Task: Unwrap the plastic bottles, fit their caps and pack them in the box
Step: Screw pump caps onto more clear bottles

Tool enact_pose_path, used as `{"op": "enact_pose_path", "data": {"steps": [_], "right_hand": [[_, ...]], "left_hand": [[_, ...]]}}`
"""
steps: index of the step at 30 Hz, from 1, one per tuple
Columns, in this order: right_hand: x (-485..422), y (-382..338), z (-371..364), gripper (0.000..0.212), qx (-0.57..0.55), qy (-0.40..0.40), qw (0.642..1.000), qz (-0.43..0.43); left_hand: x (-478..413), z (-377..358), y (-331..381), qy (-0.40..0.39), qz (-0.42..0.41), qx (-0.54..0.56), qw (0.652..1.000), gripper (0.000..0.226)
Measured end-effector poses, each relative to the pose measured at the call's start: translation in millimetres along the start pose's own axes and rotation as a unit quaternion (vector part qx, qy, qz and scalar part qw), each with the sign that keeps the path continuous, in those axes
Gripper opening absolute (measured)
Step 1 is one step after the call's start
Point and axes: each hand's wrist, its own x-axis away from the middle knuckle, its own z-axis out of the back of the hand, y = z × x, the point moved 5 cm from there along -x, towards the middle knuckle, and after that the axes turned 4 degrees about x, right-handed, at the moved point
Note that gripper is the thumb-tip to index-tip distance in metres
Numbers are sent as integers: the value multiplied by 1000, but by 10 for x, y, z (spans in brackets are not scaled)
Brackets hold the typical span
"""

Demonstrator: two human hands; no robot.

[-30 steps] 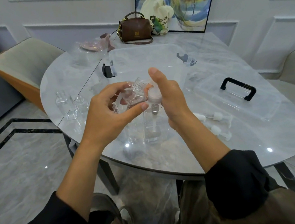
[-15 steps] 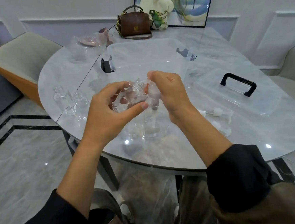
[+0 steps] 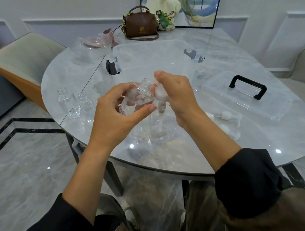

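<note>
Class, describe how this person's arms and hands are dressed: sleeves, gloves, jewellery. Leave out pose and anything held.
The left hand and right hand are bare: no gloves, and no rings or watch that I can see. The left sleeve and right sleeve are black, long and pushed up towards the elbows, leaving the forearms uncovered. No markings show on the fabric.

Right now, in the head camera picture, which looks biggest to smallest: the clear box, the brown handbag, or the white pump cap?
1. clear box
2. brown handbag, farther back, so true size unsure
3. white pump cap, held in the right hand beside the left hand and its wrapped bottle; smallest though nearest
</note>
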Motion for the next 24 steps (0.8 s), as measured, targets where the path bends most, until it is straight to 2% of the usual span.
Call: {"op": "enact_pose_path", "data": {"steps": [2, 5, 8, 13, 18, 24], "right_hand": [[-11, 1, 6, 43, 10, 0, 1000, 7], [-17, -1, -10, 51, 23, -5, 1000, 15], [7, -46, -31, 46, 11, -12, 1000, 8], [62, -49, -24, 60, -14, -13, 1000, -23], [50, -31, -37, 65, 13, -10, 1000, -19], [45, -9, -36, 66, 26, 1, 999, -27]], "left_hand": [[9, 3, -10, 3, 9, -7, 1000, 57], [12, 22, -16, 4, 13, -9, 1000, 58], [14, 10, -24, -7, 15, 7, 1000, 54], [57, -34, -23, -9, 19, 53, 998, 51], [218, -36, -192, 8, 74, 119, 990, 54], [425, 95, -350, 26, 117, 114, 986, 56]]}}
